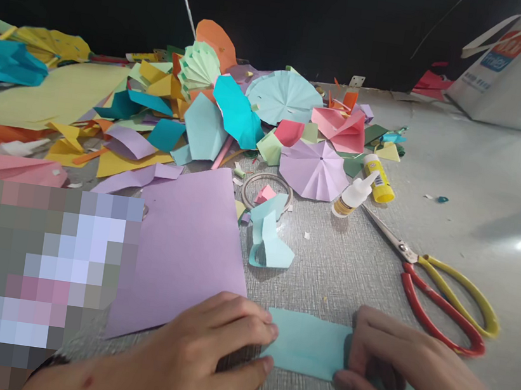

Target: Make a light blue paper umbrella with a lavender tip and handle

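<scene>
A light blue strip of paper (305,345) lies low in the view, flat between my two hands. At its left end, my left hand (201,353) grips the edge with thumb and fingertips. My right hand (403,373) is curled over the right end, thumb along the lower edge, with a bit of light blue paper showing beneath it. Cut light blue paper scraps (271,238) rest just beyond the strip. A sheet of purple paper (185,255) lies left of my hands. Scissors (409,253) with red and yellow handles lie partly open beyond my right hand.
A small white glue bottle (354,194) stands beside a yellow glue stick (380,179). Folded paper rounds, such as a purple one (314,170), and coloured scraps crowd the back. A metal ring (247,187) lies midway. A white bag (511,74) stands at back right. The lower left is pixelated.
</scene>
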A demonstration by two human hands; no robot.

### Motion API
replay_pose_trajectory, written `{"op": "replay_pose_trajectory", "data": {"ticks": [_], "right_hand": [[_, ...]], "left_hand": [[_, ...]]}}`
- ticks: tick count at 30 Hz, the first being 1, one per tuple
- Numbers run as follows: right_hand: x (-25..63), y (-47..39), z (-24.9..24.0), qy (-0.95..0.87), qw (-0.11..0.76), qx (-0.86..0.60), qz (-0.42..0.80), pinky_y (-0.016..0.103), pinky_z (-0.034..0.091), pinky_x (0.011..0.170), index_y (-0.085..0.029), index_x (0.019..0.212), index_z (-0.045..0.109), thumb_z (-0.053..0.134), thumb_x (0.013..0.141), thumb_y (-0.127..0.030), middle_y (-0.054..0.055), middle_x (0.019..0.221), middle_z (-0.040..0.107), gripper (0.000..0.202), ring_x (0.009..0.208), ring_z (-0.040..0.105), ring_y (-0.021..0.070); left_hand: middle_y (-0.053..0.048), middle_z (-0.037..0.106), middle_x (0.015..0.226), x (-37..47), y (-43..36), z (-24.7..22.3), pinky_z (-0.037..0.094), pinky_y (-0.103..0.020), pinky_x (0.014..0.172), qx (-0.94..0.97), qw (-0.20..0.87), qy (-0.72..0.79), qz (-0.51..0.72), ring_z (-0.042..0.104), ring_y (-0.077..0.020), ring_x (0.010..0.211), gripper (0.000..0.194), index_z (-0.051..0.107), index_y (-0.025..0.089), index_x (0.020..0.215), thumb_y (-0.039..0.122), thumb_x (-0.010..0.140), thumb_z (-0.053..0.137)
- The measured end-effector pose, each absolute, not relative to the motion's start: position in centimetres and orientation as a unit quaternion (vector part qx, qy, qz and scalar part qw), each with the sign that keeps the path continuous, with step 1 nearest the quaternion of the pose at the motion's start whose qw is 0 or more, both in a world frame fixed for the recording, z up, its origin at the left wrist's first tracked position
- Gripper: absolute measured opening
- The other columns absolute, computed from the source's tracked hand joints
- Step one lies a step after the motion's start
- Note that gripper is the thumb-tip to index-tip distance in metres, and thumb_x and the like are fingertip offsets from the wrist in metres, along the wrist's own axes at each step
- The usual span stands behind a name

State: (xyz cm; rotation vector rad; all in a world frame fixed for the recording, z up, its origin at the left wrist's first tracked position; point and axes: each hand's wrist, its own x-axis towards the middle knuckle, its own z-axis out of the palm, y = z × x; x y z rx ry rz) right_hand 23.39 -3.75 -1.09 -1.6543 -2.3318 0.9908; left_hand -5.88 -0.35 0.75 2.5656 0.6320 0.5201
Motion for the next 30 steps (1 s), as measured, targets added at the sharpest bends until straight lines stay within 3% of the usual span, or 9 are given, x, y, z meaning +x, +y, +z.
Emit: {"op": "replay_pose_trajectory", "data": {"ticks": [12, 17, 24, 30], "right_hand": [[23.4, -3.8, -0.7, -0.782, 0.053, -0.541, 0.306, 0.025, 0.045, 0.051, -0.025, 0.075, 0.062, 0.065, 0.093, -0.026, -0.002, 0.075, 0.064, 0.018, 0.059, 0.061, 0.0134], [22.4, -3.8, -0.5, -0.776, 0.075, -0.545, 0.308, 0.024, 0.049, 0.052, -0.027, 0.081, 0.065, 0.070, 0.093, -0.034, -0.003, 0.078, 0.067, 0.015, 0.061, 0.065, 0.0140], [19.2, -3.3, 0.2, -0.797, 0.140, -0.526, 0.262, 0.020, 0.050, 0.046, -0.025, 0.076, 0.059, 0.062, 0.093, -0.019, -0.003, 0.070, 0.065, 0.017, 0.055, 0.064, 0.0123], [19.1, -3.6, 0.0, -0.814, 0.136, -0.521, 0.217, 0.021, 0.048, 0.043, -0.024, 0.074, 0.052, 0.059, 0.091, -0.015, -0.003, 0.069, 0.062, 0.020, 0.052, 0.061, 0.0120]], "left_hand": [[-0.010, 0.073, 0.107, -5.9, -0.5, 0.7, 0.055, -0.035, 0.105, 0.909, 0.261, 0.239, 0.219, 0.067, -0.0204, 0.111, 0.017, 0.076, 0.014, 0.097, 0.011, 0.100, 0.059], [-0.011, 0.074, 0.109, -5.9, -0.3, 0.8, 0.057, -0.036, 0.101, 0.914, 0.257, 0.238, 0.206, 0.066, -0.0223, 0.111, 0.016, 0.076, 0.014, 0.099, 0.010, 0.099, 0.060], [-0.011, 0.075, 0.110, -5.9, -0.2, 1.0, 0.059, -0.032, 0.099, 0.920, 0.236, 0.237, 0.204, 0.068, -0.0219, 0.111, 0.015, 0.077, 0.013, 0.102, 0.010, 0.097, 0.063], [-0.011, 0.075, 0.110, -5.8, -0.2, 1.0, 0.058, -0.033, 0.100, 0.922, 0.236, 0.233, 0.199, 0.067, -0.0222, 0.111, 0.013, 0.076, 0.013, 0.101, 0.011, 0.096, 0.064]]}}
